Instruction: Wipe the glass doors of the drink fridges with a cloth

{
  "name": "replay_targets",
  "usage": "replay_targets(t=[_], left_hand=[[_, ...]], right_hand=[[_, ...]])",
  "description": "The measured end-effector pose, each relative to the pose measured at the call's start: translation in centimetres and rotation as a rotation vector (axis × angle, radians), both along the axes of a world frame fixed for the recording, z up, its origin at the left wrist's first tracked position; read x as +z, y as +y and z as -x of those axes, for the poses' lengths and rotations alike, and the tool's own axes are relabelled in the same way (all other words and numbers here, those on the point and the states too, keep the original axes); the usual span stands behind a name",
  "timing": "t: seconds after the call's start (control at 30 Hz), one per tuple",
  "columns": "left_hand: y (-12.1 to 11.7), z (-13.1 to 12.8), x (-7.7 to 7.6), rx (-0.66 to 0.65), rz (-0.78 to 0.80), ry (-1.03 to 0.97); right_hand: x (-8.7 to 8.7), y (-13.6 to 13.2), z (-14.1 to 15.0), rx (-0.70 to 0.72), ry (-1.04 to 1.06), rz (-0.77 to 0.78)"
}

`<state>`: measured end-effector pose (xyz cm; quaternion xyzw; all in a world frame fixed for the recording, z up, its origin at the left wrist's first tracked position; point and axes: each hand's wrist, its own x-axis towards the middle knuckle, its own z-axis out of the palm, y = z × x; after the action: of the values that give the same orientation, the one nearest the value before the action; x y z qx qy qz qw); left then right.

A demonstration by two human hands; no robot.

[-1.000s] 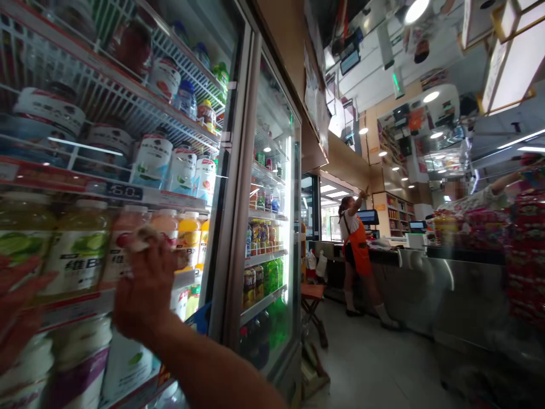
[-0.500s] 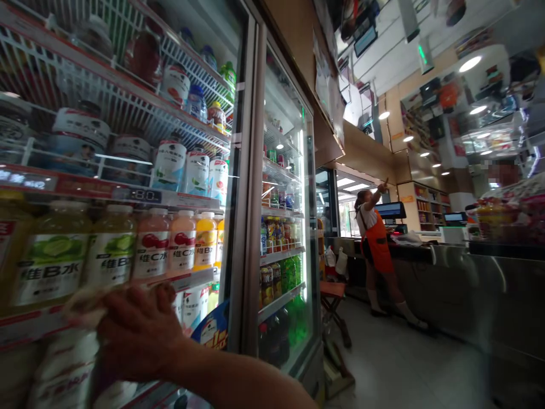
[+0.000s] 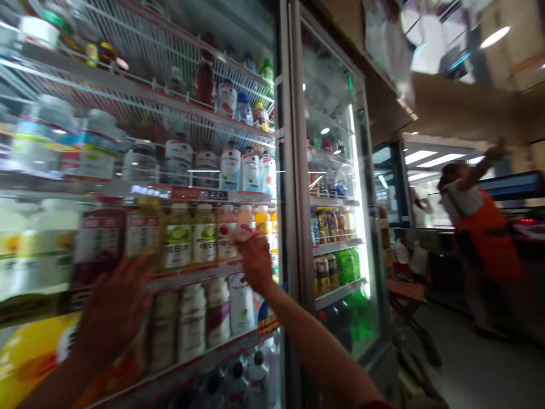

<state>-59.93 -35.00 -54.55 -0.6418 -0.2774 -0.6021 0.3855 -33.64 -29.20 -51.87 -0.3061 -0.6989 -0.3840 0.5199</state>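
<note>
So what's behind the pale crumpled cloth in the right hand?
Pink plastic bottles with pale caps show behind the cloth and right hand; the covered label parts can't be seen.

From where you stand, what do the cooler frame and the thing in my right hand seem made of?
The cooler frame looks like metal, grey with a dull sheen. The matte, pale wad in your right hand could be cloth or paper; blur hides its texture.

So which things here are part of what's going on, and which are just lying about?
In play:
- right hand, gripping a pale wad, perhaps cloth
- left hand, blurred, open near the cooler door

Just around:
- green bottles in the neighbouring cooler
- red-topped stool
- white bag
- screen by the orange-aproned person
</note>
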Motion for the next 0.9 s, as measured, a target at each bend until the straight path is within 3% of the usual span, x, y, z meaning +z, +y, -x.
replay_targets(t=[0.07, 0.1, 0.17, 0.27, 0.37, 0.47, 0.57, 0.63, 0.73, 0.83, 0.9], left_hand=[[0.8, 2.0, -0.2, 0.168, -0.032, 0.087], [0.9, 2.5, -0.3, 0.225, -0.041, 0.098], [0.8, 1.7, -0.3, 0.243, -0.049, 0.004], [0.2, -3.3, -0.1, 0.068, -0.007, -0.176], [0.3, -10.0, 0.1, -0.09, 0.14, -0.065], [1.8, -15.2, -0.1, -0.004, 0.18, 0.109], [4.0, -17.9, -0.5, 0.154, 0.085, 0.243], [4.9, -17.6, -0.5, 0.213, -0.006, 0.374], [4.3, -13.3, 0.8, 0.247, -0.116, 0.5], [2.4, -6.7, 3.2, 0.369, -0.166, 0.274], [1.6, -4.4, 4.1, 0.475, -0.158, 0.068]], right_hand=[[0.9, 1.1, -0.8, -0.032, 0.445, -0.013], [0.8, 1.5, -0.4, -0.01, 0.505, -0.023], [-0.8, 1.5, 1.7, 0.076, 0.298, -0.026], [-4.7, -0.1, 5.6, 0.184, 0.014, 0.003], [-7.0, -1.2, 5.9, 0.331, 0.004, 0.035], [-6.9, -0.9, 2.2, 0.5, 0.035, 0.028], [-5.7, 0.5, -2.0, 0.401, 0.287, -0.043], [-5.0, 1.7, -3.6, 0.255, 0.415, -0.074], [-4.9, 3.3, -4.3, 0.105, 0.352, -0.09], [-5.5, 3.9, -4.0, 0.041, 0.303, -0.105], [-5.7, 3.8, -3.2, 0.024, 0.332, -0.089]])
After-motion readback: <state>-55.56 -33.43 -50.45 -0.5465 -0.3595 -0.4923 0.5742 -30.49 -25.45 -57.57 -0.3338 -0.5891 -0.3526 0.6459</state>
